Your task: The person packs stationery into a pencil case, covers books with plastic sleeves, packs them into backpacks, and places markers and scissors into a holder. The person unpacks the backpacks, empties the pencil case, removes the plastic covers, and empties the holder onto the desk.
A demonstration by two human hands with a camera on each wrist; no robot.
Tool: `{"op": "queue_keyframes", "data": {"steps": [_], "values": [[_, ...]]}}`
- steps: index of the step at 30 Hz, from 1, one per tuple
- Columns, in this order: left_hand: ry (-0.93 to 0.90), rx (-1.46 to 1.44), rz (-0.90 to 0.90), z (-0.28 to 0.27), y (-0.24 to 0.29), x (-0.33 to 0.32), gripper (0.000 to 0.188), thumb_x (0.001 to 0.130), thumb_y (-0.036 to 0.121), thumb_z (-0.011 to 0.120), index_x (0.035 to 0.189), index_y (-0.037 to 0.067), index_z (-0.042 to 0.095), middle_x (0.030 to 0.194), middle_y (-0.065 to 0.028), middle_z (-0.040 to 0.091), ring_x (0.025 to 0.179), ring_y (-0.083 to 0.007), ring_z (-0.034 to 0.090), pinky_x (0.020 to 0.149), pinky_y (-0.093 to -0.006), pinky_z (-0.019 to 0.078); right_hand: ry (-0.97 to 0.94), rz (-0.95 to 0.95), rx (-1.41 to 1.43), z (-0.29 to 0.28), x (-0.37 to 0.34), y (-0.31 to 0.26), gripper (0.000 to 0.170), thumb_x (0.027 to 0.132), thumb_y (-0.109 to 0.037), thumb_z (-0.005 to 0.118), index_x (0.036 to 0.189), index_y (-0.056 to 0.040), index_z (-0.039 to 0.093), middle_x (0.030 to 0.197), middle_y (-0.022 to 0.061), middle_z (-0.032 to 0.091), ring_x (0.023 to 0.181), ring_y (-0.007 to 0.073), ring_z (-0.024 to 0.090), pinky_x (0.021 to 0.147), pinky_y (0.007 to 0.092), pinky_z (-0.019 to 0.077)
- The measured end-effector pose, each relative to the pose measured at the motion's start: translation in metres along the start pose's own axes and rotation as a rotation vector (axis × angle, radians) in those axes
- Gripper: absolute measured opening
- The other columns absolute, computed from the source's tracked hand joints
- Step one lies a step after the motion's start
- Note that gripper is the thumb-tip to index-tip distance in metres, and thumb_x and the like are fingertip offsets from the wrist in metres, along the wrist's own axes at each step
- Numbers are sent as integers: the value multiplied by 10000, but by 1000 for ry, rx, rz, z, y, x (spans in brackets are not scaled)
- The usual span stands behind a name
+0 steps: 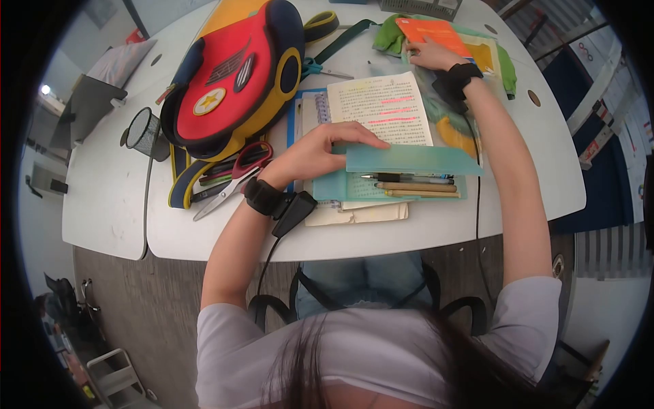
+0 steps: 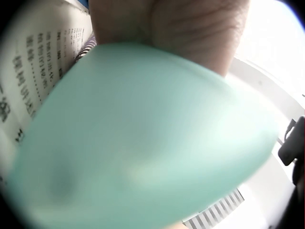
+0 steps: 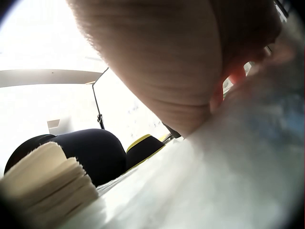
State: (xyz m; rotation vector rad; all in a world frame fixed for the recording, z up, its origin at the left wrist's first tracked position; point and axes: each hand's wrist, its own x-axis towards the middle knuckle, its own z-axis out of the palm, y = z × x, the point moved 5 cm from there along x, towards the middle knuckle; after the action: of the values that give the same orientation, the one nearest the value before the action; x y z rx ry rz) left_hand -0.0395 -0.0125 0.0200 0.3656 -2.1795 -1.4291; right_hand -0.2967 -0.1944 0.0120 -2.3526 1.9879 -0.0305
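My left hand point(image 1: 323, 146) grips the left end of a translucent teal pencil case point(image 1: 415, 160), its lid raised. Inside the case lie several pens and pencils point(image 1: 419, 187). The case stands over an open book point(image 1: 381, 102) with pink-highlighted lines. In the left wrist view the teal plastic point(image 2: 143, 143) fills most of the picture below the hand. At the back right, my right hand point(image 1: 436, 56) reaches to the left edge of an orange booklet point(image 1: 439, 35), above a clear plastic bag with green and yellow parts point(image 1: 485, 58). Its fingertips are partly hidden in the right wrist view.
A red, yellow and navy backpack point(image 1: 238, 75) stands at the left, with a mesh pen cup point(image 1: 144, 133) beside it. Red-handled scissors point(image 1: 235, 184) lie near the left wrist, and teal-handled scissors point(image 1: 317, 68) behind the book. A grey basket point(image 1: 426, 7) sits at the back.
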Motion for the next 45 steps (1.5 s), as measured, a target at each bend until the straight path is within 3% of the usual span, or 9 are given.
{"op": "queue_keyframes", "data": {"steps": [7, 10, 13, 16, 31, 34, 37, 39, 45], "values": [[-14, -5, -8, 0, 0, 1, 480, 641, -110, 465, 1083, 14, 604, 1075, -89, 593, 1043, -208, 528, 949, -303, 369, 39, -186, 66, -11, -8, -3, 385, 776, -315, 588, 1123, -150, 577, 1135, 190, 465, 1006, 325, 512, 876, 359, 403], [-10, -23, -10, -1, 1, 1, 491, 632, -116, 450, 1081, 12, 603, 1072, -91, 594, 1041, -208, 528, 950, -303, 367, 272, -347, 108, -26, -9, -19, 333, 761, -321, 576, 981, -84, 651, 884, 145, 631, 844, 286, 592, 762, 356, 460], [-2, -34, -17, 0, 1, 1, 470, 641, -108, 479, 1076, 16, 605, 1070, -89, 594, 1041, -206, 528, 947, -302, 369, 234, -383, 342, -29, -28, -61, 342, 787, -345, 556, 932, -56, 666, 806, 160, 642, 772, 287, 608, 721, 354, 468], [-18, -24, -10, 0, 1, 0, 444, 651, -90, 519, 1071, 23, 608, 1068, -85, 594, 1038, -201, 529, 943, -300, 370, -126, -333, 239, -13, -44, -87, 367, 817, -358, 522, 936, -36, 653, 825, 144, 652, 800, 269, 613, 728, 334, 467], [-78, -10, -25, 4, 8, 0, 487, 599, -66, 502, 1066, 24, 610, 1061, -84, 592, 1036, -217, 532, 956, -318, 365, -261, -360, 351, -5, -51, -80, 320, 851, -293, 504, 1002, -25, 593, 879, 95, 628, 813, 170, 575, 764, 285, 439], [-94, 25, -4, 5, 8, 0, 403, 670, -37, 541, 1064, 19, 607, 1068, -91, 588, 1038, -212, 530, 947, -309, 370, -227, -366, 343, -4, -52, -80, 318, 853, -288, 508, 1017, -30, 597, 885, 95, 630, 818, 166, 575, 761, 285, 441], [4, 40, -96, 2, 0, -1, 271, 795, 53, 577, 1061, 12, 602, 1026, -67, 605, 985, -156, 542, 899, -273, 393, -154, -409, 392, -3, -54, -80, 309, 856, -276, 511, 1033, -41, 604, 897, 90, 630, 829, 161, 576, 762, 283, 442], [122, 13, -237, -5, -7, -4, 256, 877, 215, 567, 1050, 33, 611, 826, -5, 587, 749, -53, 483, 676, -222, 409, -147, -409, 426, -2, -56, -79, 303, 857, -268, 512, 1039, -44, 606, 905, 89, 630, 836, 159, 577, 762, 283, 444], [157, -16, -152, -8, -17, -6, 249, 881, 206, 561, 1029, 10, 603, 780, 20, 518, 687, -36, 406, 597, -219, 362, -26, -478, 442, -9, -59, -80, 289, 849, -242, 528, 1027, -31, 613, 906, 92, 636, 848, 172, 589, 769, 283, 452]]}}
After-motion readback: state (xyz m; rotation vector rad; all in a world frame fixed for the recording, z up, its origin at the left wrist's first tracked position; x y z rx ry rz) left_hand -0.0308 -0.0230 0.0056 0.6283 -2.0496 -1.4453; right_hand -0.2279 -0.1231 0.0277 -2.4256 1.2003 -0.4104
